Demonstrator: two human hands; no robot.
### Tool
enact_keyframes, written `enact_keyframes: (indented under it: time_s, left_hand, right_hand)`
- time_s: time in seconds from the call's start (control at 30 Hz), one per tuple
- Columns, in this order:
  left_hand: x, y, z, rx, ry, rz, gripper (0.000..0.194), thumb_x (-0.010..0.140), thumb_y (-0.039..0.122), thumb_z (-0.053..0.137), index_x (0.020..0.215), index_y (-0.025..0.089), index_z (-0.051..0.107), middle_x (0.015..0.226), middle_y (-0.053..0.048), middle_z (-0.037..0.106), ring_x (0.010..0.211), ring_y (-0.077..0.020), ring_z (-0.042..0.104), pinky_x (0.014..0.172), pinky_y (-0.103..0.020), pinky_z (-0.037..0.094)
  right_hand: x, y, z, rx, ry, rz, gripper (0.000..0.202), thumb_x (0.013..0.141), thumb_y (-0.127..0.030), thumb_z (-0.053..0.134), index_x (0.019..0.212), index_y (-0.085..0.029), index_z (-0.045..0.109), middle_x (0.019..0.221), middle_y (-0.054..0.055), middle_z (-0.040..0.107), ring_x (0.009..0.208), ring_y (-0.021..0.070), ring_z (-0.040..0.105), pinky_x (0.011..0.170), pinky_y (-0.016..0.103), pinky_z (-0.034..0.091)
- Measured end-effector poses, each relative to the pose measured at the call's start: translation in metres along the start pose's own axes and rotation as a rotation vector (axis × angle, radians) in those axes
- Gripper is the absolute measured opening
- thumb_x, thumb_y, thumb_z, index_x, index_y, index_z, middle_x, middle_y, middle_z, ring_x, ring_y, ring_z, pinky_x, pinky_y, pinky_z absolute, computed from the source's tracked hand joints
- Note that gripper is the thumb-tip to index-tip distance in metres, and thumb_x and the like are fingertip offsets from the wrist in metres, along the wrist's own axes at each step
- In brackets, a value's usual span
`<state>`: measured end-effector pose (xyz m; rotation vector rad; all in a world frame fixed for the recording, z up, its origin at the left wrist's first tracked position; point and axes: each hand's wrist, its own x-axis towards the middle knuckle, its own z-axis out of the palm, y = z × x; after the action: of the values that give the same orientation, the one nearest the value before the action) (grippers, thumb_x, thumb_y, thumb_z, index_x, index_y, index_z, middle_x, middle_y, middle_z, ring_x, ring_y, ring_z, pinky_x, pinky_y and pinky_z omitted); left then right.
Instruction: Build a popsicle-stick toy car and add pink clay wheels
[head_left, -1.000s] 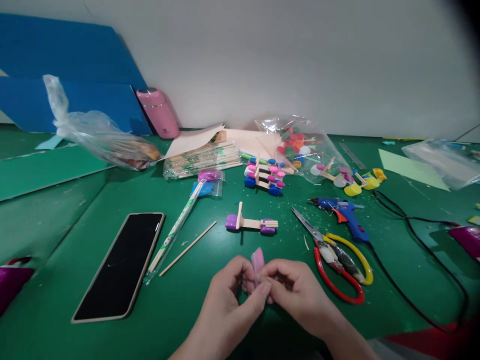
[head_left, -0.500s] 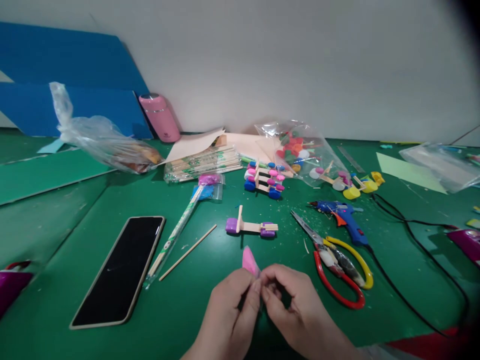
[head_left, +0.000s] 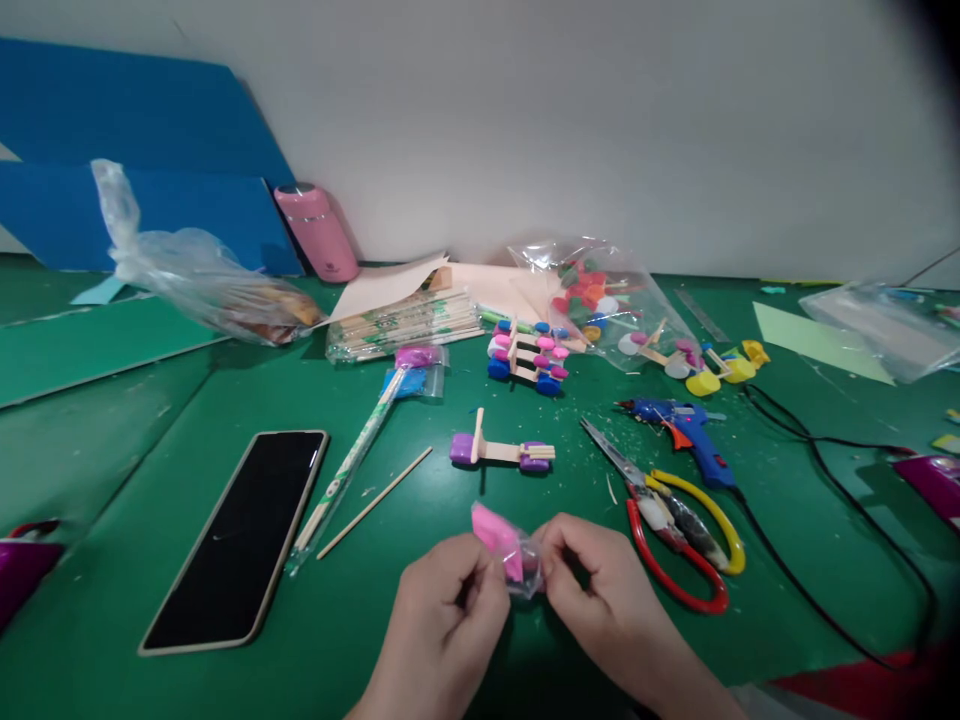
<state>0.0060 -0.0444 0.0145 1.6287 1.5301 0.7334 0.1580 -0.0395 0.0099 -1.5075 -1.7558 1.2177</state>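
Note:
My left hand (head_left: 442, 610) and my right hand (head_left: 589, 590) pinch opposite sides of a small clear plastic bag (head_left: 531, 575) near the table's front. Inside the bag lies something bright pink and soft-looking, perhaps modelling clay (head_left: 499, 537); its exact kind I cannot make out. Just beyond my hands rests a small stick model (head_left: 501, 453) with purple wheels, a flat wooden bar and an upright stick. A loose wooden stick (head_left: 375, 502) lies to its left. Right of my hands are scissors (head_left: 667, 520) with one red and one yellow handle.
A blue glue gun (head_left: 690, 430) trails a black cord on the right. On the left lie a phone (head_left: 236, 540) and bagged chopsticks (head_left: 352, 455). Behind stand more wheeled models (head_left: 529, 360), a bag of coloured caps (head_left: 600, 295) and a pink flask (head_left: 319, 232).
My hands have moved apart, stretching the plastic bag between them. More of the bag and its pink contents now shows, and the pink piece has tilted leftward.

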Motion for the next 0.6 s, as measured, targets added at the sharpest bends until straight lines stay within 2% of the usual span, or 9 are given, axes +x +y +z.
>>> enact_keyframes:
  time_s: [0.2, 0.4, 0.53, 0.6]
  left_hand:
    - [0.0005, -0.0076, 0.0058, 0.134, -0.034, 0.133, 0.025, 0.077, 0.020, 0.039, 0.052, 0.018, 0.043, 0.052, 0.000, 0.050, 0.051, -0.0122, 0.046, 0.049, -0.022, 0.037]
    - [0.0042, -0.0040, 0.0034, 0.166, 0.065, 0.333, 0.018, 0.076, 0.013, 0.044, 0.059, 0.019, 0.043, 0.062, -0.002, 0.051, 0.060, -0.0145, 0.050, 0.057, -0.026, 0.041]
    - [0.0041, -0.0043, 0.0021, 0.148, 0.090, 0.324, 0.011, 0.073, 0.010, 0.045, 0.066, 0.019, 0.043, 0.067, -0.002, 0.049, 0.063, -0.0153, 0.050, 0.057, -0.027, 0.043]
    - [0.0031, -0.0079, 0.0025, 0.152, 0.106, 0.308, 0.008, 0.072, 0.012, 0.048, 0.076, 0.018, 0.048, 0.075, -0.004, 0.051, 0.071, -0.0176, 0.052, 0.062, -0.030, 0.045]
  right_hand:
    - [0.0017, 0.0047, 0.0003, 0.168, 0.012, -0.074, 0.018, 0.076, -0.008, 0.042, 0.062, -0.019, 0.043, 0.084, 0.003, 0.061, 0.075, 0.0133, 0.055, 0.064, 0.021, 0.041]
    - [0.0040, 0.0043, 0.0046, 0.237, -0.006, -0.073, 0.019, 0.075, -0.008, 0.043, 0.059, -0.018, 0.042, 0.079, 0.004, 0.060, 0.072, 0.0135, 0.055, 0.064, 0.022, 0.042]
    - [0.0051, 0.0043, 0.0055, 0.236, -0.016, -0.068, 0.018, 0.072, -0.006, 0.044, 0.059, -0.018, 0.042, 0.079, 0.005, 0.060, 0.071, 0.0143, 0.055, 0.062, 0.022, 0.041]
    - [0.0049, 0.0052, 0.0059, 0.237, -0.019, -0.070, 0.017, 0.071, -0.005, 0.044, 0.060, -0.018, 0.042, 0.080, 0.005, 0.061, 0.071, 0.0144, 0.054, 0.062, 0.023, 0.041]
